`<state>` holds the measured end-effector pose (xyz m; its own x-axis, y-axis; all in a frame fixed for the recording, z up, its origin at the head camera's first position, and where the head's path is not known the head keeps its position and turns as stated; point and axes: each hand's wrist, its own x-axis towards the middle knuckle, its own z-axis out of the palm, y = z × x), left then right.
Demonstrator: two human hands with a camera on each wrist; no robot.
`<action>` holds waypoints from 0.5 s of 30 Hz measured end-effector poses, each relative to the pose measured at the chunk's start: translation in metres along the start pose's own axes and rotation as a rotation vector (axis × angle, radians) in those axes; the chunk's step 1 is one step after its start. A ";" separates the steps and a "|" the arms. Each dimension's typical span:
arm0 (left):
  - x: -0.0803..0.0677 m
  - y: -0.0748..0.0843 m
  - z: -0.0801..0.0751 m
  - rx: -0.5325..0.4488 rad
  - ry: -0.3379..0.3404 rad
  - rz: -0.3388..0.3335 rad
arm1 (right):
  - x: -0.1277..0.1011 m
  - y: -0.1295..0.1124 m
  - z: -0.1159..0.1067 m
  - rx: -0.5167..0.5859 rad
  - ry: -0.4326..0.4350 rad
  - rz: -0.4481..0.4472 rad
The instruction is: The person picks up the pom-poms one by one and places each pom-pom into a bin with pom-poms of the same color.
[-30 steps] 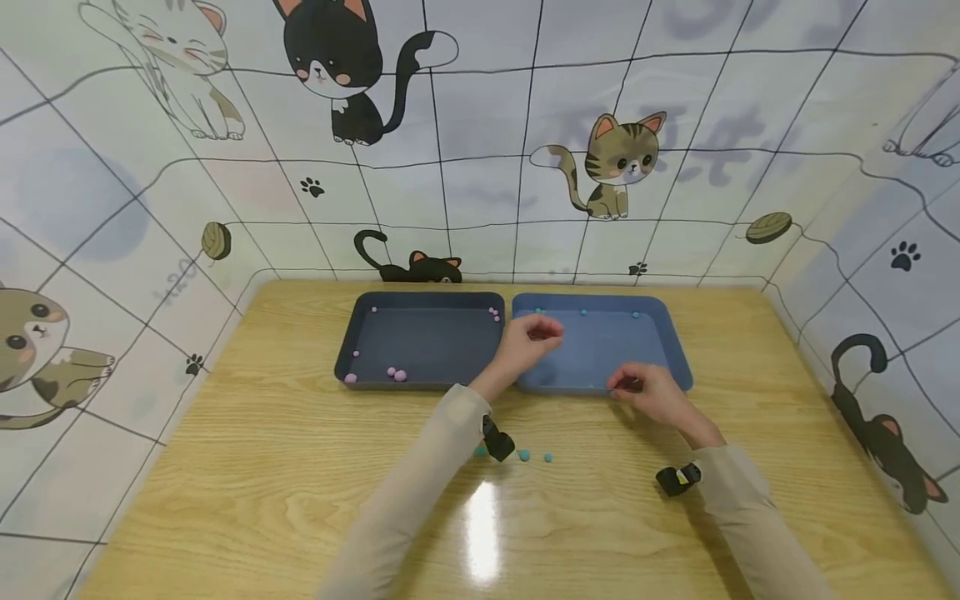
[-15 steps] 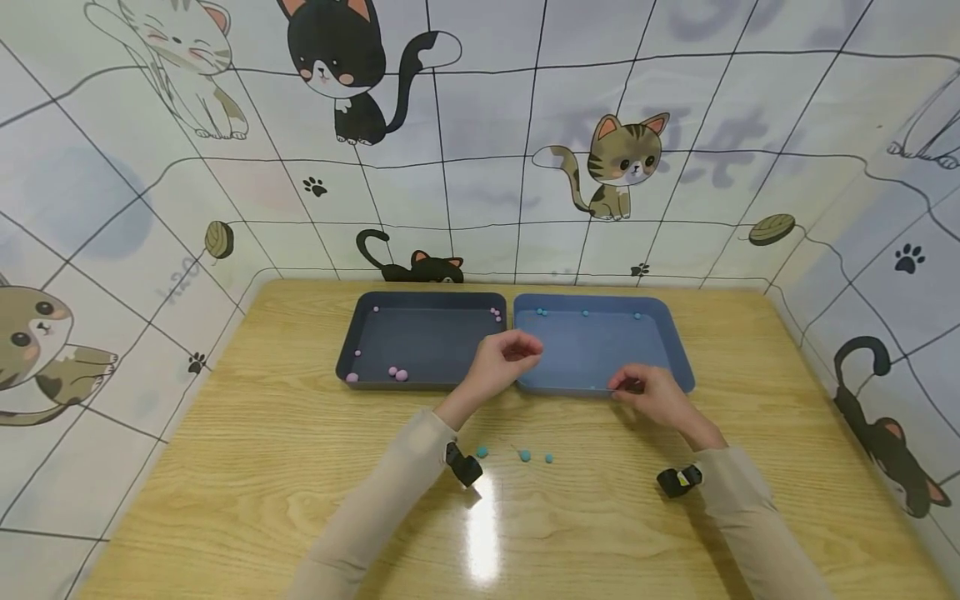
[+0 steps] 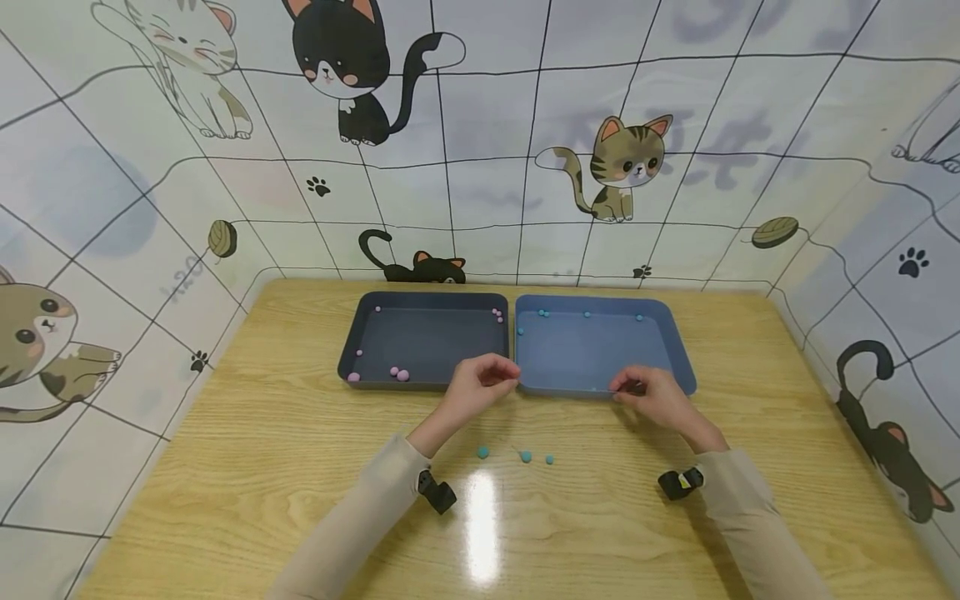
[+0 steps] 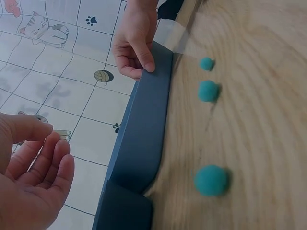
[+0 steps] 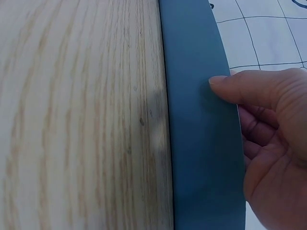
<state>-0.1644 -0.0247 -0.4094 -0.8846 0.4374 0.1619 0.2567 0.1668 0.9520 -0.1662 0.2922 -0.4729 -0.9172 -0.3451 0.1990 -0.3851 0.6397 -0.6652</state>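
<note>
My left hand (image 3: 478, 388) hovers over the front right corner of the dark tray (image 3: 431, 337). Its fingers are loosely bent, and nothing shows between them in the left wrist view. At the near wall of the blue tray (image 3: 577, 354), my right hand (image 3: 662, 402) grips the rim, thumb (image 5: 225, 86) outside and fingers curled behind it. Several small teal balls (image 3: 587, 314) lie inside the blue tray along its edges. In front of the trays, three teal clay-like balls rest on the wood: a larger one (image 4: 211, 180), a middle one (image 4: 208, 91) and a small one (image 4: 206, 63).
Several pink balls (image 3: 403, 376) of differing sizes lie around the edges of the dark tray. Both trays stand side by side towards the back of the wooden table (image 3: 247, 467). A cat-patterned sheet (image 3: 487, 192) walls the table at the back and sides.
My left hand has moved left and towards me, from over the blue tray to the dark tray's corner. A teal ball at the blue tray's left edge now shows. My right hand stays put.
</note>
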 end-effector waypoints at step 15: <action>-0.026 -0.047 -0.005 0.053 0.017 -0.066 | 0.000 -0.002 0.000 0.000 -0.002 0.011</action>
<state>-0.1554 -0.0489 -0.4574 -0.9064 0.4094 0.1042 0.2178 0.2417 0.9456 -0.1658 0.2912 -0.4718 -0.9212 -0.3396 0.1899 -0.3748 0.6437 -0.6672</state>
